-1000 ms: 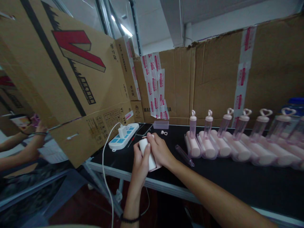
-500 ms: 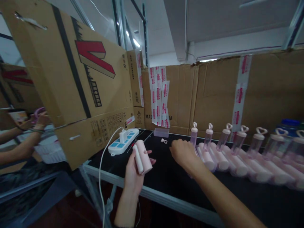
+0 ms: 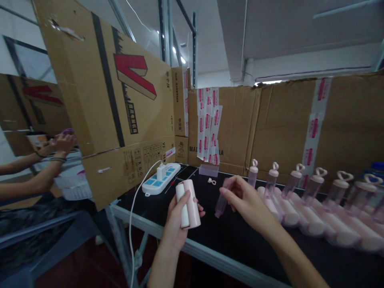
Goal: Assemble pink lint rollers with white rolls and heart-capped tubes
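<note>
A: Hands status?
B: Your left hand (image 3: 177, 218) is wrapped around a pink-and-white roller (image 3: 188, 204), held upright over the near edge of the black table (image 3: 240, 244). Your right hand (image 3: 246, 200) pinches a clear pink tube (image 3: 222, 199), just right of the roller.
A: Surroundings?
B: Power strip (image 3: 160, 180) far left; row of pink bottles (image 3: 300, 180) on the right.

You have one view only, from the camera on your head. It looks forward and down across the black bench (image 3: 240, 240), tilted enough to take in the cardboard walls (image 3: 270, 128) and the ceiling behind. It sits close: your left hand (image 3: 177, 224) and right hand (image 3: 246, 202) fill the lower middle, forearms running off the bottom edge.
</note>
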The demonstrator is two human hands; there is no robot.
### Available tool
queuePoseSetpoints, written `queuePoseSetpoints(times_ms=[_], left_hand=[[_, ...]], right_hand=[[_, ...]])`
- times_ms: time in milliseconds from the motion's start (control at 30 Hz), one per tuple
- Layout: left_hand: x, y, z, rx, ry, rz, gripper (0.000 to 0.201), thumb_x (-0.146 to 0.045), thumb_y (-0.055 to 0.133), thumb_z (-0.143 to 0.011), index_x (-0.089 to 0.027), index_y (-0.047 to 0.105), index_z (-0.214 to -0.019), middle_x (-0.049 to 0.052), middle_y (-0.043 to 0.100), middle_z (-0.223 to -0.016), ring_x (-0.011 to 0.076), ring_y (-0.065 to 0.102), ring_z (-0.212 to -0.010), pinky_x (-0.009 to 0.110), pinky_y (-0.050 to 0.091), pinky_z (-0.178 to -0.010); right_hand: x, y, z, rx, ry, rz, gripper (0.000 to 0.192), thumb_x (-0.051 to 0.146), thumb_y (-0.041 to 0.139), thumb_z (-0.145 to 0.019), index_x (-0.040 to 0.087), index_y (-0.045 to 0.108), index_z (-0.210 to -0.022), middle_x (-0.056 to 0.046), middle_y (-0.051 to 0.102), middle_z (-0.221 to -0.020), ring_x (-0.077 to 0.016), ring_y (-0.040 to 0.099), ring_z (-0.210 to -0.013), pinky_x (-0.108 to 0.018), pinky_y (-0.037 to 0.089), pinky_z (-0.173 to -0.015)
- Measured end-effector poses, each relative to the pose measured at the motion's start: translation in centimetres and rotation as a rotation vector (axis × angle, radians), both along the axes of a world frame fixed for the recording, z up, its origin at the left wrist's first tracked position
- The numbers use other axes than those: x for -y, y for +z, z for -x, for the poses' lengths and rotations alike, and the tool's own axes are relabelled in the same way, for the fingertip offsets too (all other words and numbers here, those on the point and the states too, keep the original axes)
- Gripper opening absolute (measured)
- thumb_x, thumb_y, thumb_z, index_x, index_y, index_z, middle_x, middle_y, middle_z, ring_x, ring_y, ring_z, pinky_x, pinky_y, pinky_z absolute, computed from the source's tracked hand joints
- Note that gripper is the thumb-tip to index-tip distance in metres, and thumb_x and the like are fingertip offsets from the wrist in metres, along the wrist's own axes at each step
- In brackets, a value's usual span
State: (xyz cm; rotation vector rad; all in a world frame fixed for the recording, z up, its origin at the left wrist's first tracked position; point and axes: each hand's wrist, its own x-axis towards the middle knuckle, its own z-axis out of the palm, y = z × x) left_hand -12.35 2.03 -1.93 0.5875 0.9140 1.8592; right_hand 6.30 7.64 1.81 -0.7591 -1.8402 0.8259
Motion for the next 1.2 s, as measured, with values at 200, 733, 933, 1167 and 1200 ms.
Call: queuePoseSetpoints(times_ms=[200,733,933,1167,1200], left_hand=[[1.1,0.8,-2.0,-0.125,-0.026,-0.053,0.046,-0.039,0.083,-0.077,-0.019,0.06,-0.112,0.003,0.072,-0.082,0.0182,0.071,-0.06,0.034,0.065,-0.054],[2.7,2.4,-4.7,-0.305,-0.044,-0.097,0.047,-0.041,0.084,-0.075,-0.02,0.059,-0.109,0.005,0.075,-0.086,0.0194,0.071,-0.058,0.033,0.064,-0.053],[3.5,3.0,-5.7,-0.382,0.031,-0.168,0.044,-0.04,0.084,-0.075,-0.022,0.059,-0.106,0.004,0.073,-0.082,0.0185,0.069,-0.053,0.031,0.062,-0.051],[4.1,3.0,-6.0,-0.518,0.114,-0.198,0.043,-0.039,0.081,-0.078,-0.023,0.058,-0.111,0.003,0.073,-0.085,0.0187,0.07,-0.057,0.029,0.059,-0.054],[4.2,3.0,-6.1,-0.518,0.114,-0.201,0.043,-0.039,0.081,-0.077,-0.023,0.058,-0.11,0.003,0.073,-0.085,0.0189,0.07,-0.057,0.029,0.059,-0.054]], right_hand=[[2.7,-1.1,-0.6,-0.542,0.088,0.214,0.035,0.046,0.075,-0.089,0.024,0.054,-0.106,-0.002,0.074,-0.091,-0.0148,0.068,-0.07,-0.025,0.058,-0.061],[3.5,-2.7,-1.7,-0.582,0.017,0.297,0.033,0.048,0.08,-0.085,0.021,0.063,-0.091,-0.001,0.072,-0.075,-0.0147,0.069,-0.061,-0.025,0.063,-0.057],[4.4,-2.0,-1.8,-0.59,-0.023,0.317,0.037,0.051,0.082,-0.082,0.021,0.062,-0.087,-0.002,0.072,-0.071,-0.0165,0.07,-0.059,-0.027,0.063,-0.054],[5.9,-1.1,-1.6,-0.59,-0.024,0.307,0.035,0.052,0.08,-0.083,0.023,0.061,-0.084,-0.003,0.072,-0.072,-0.0178,0.07,-0.057,-0.028,0.062,-0.053],[5.9,-0.9,-1.7,-0.578,-0.011,0.295,0.034,0.052,0.079,-0.084,0.023,0.061,-0.084,-0.003,0.072,-0.07,-0.0175,0.069,-0.056,-0.028,0.061,-0.052]])
